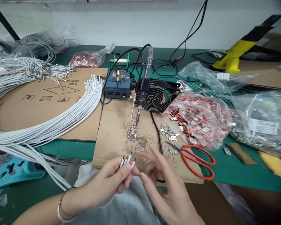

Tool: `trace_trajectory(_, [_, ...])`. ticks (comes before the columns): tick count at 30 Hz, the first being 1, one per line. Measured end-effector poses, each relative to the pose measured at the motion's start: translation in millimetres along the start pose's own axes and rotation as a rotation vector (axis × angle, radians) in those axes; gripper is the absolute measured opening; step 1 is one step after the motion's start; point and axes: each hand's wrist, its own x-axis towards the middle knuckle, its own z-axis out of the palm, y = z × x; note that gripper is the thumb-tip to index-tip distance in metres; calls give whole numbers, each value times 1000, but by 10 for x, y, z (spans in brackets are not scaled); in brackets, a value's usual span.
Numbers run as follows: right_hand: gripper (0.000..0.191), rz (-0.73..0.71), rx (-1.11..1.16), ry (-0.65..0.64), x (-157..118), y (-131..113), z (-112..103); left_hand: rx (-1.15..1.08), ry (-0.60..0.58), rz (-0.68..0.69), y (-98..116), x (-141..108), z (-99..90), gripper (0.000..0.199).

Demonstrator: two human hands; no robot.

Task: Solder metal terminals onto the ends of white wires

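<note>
My left hand [112,178] is closed around several white cables [132,164], their ends sticking up from between the thumb and fingers. Dark and reddish wire tips show at those ends. Beside it, my right hand [170,187] is held with fingers apart, its thumb tip close to the left fingertips; I see nothing in it. Beyond both hands, a soldering iron [142,90] hangs tip down in a stand, above a heap of solder bits [132,132] on the cardboard [114,131]. Small metal connectors [169,132] lie loose to the right of the heap.
Orange-handled scissors [196,159] lie at the right. Behind them sits a plastic bag of red parts [201,118]. A blue soldering station [117,84], a black fan [156,97] and a solder spool [119,60] stand at the back. A large white cable bundle [67,122] curves across the left.
</note>
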Motion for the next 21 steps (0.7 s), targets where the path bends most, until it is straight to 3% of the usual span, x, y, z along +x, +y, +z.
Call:
trace_trajectory(2, [51, 54, 91, 37, 35, 4, 30, 169, 68, 56, -23, -29, -16, 39])
trace_trajectory(6, [11, 50, 173, -9, 134, -8, 22, 572, 140, 177, -54, -85, -21, 33])
trace_trajectory(9, [9, 75, 218, -30, 174, -30, -21, 744, 162, 279, -73, -104, -23, 23])
trace_trajectory(14, [10, 94, 560, 6, 167, -24, 69, 709, 152, 485, -87, -111, -36, 9])
trace_trajectory(18, [19, 103, 892, 112, 142, 11, 262, 598, 141, 428, -67, -124, -42, 21])
trace_trajectory(21, [10, 119, 832, 60, 165, 16, 230, 664, 109, 413, -21, -156, -58, 20])
